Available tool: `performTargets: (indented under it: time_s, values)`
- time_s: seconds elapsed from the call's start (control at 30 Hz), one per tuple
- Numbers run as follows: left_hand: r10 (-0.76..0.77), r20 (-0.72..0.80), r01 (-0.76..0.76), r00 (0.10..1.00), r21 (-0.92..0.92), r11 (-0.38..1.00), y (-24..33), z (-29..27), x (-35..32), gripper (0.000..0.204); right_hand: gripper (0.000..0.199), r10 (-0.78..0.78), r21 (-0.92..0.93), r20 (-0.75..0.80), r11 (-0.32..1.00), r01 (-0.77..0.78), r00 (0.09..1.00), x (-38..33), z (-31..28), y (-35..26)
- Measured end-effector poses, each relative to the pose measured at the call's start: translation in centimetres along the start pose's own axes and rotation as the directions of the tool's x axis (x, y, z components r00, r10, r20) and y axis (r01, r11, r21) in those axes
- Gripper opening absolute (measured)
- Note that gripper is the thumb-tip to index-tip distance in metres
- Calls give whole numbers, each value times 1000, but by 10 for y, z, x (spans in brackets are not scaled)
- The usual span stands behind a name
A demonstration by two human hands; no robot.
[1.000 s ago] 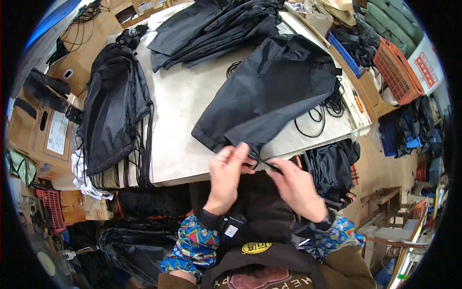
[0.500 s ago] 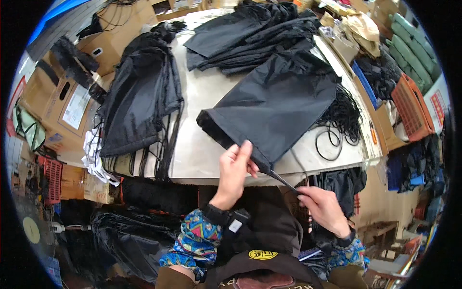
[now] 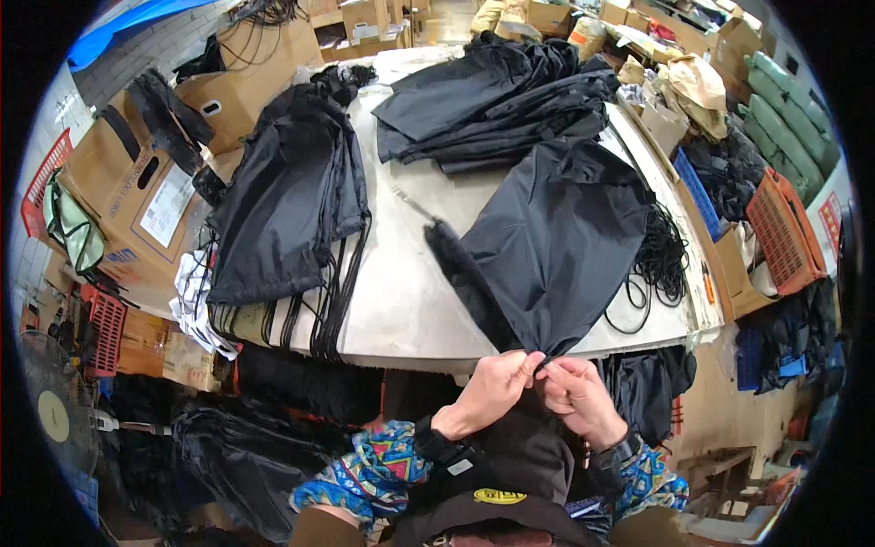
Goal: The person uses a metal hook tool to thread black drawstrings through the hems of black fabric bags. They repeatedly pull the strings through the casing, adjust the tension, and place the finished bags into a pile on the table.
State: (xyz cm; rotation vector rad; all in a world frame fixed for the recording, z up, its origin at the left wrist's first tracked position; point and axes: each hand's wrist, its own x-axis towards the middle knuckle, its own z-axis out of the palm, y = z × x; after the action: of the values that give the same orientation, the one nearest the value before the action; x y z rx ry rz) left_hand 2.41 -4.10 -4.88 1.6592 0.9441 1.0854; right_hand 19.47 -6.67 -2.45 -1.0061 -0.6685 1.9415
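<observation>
Grip: L hand (image 3: pixel 492 394) & R hand (image 3: pixel 583 399) side by side, fingertips nearly touching, both pinched tight on the gathered near corner of the blk bag (image 3: pixel 565 246); exact bit of cloth or cord under the fingers is hidden. Bag fans out from the grip, away from the person, over the pale table (image 3: pixel 396 310), w/ folds running into the pinch; its L edge is blurry. R of & beyond the grip, a tangle of blk cords (image 3: pixel 665 264) lies by the bag's R side, one loop spread nearer. Below the grip: dk garment (image 3: pixel 524 460) w/ yellow emblem (image 3: pixel 500 496). Farther L: pile of blk bags (image 3: pixel 296 196), cords hanging at the table edge. Beyond the bag: another blk pile (image 3: pixel 497 100). Far R: orange crate (image 3: pixel 784 228), near a blue crate (image 3: pixel 694 185). Far L, past the bags: cardboard box (image 3: pixel 132 217) w/ white label.
</observation>
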Motion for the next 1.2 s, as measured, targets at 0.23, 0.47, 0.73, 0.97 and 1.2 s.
performTargets:
  time_s: [0.23,0.47,0.73,0.97,1.2]
  values:
    - [-148,-189,97,971,-253,963,10,-25,29,12,17,-498,-773,112,500,391,860,17,17,8]
    - [353,107,-296,929,786,543,31,-57,43,26,32,-958,-806,-90,231,546,272,-9,17,-49]
    - [60,388,-391,920,896,208,-16,-81,31,17,32,-800,-442,-578,473,762,161,-51,-77,-64]
    - [125,306,-329,944,906,267,-55,-192,46,17,39,-581,-656,-736,482,581,-348,-260,-260,-103]
    - [167,-161,-15,973,675,737,-30,-105,-27,28,29,-151,-407,-554,907,-108,819,-69,-85,-21]
